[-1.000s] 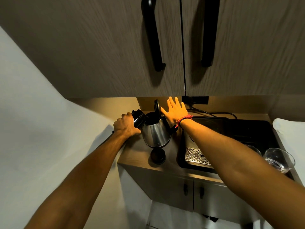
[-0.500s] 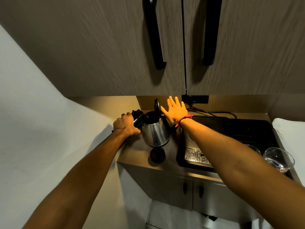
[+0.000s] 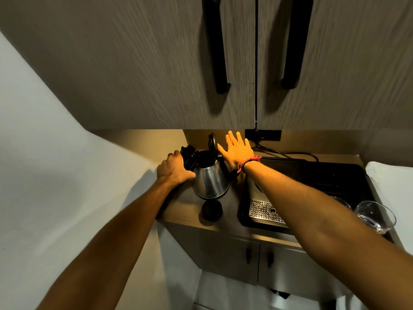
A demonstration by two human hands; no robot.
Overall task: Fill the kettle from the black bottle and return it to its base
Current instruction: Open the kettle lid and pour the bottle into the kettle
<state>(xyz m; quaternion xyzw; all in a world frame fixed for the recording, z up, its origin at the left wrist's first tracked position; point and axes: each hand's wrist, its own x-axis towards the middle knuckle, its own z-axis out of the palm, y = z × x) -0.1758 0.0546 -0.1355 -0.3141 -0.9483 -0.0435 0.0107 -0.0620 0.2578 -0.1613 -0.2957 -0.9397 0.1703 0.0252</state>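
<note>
A steel kettle (image 3: pixel 210 182) stands on the wooden counter with its black lid (image 3: pixel 211 142) flipped up. My left hand (image 3: pixel 173 170) is closed around the black bottle (image 3: pixel 189 155), which is tipped with its mouth over the kettle's opening. My right hand (image 3: pixel 235 149) is spread flat with fingers apart, its thumb side against the raised lid. A round black cap (image 3: pixel 211 210) lies on the counter in front of the kettle. Whether the kettle sits on its base I cannot tell.
A black tray (image 3: pixel 330 175) with a perforated steel drip grate (image 3: pixel 262 210) fills the counter's right side. A clear glass (image 3: pixel 376 217) stands at its front right. Cupboard doors with black handles (image 3: pixel 215 52) hang close overhead. A wall socket (image 3: pixel 263 135) and cable sit behind.
</note>
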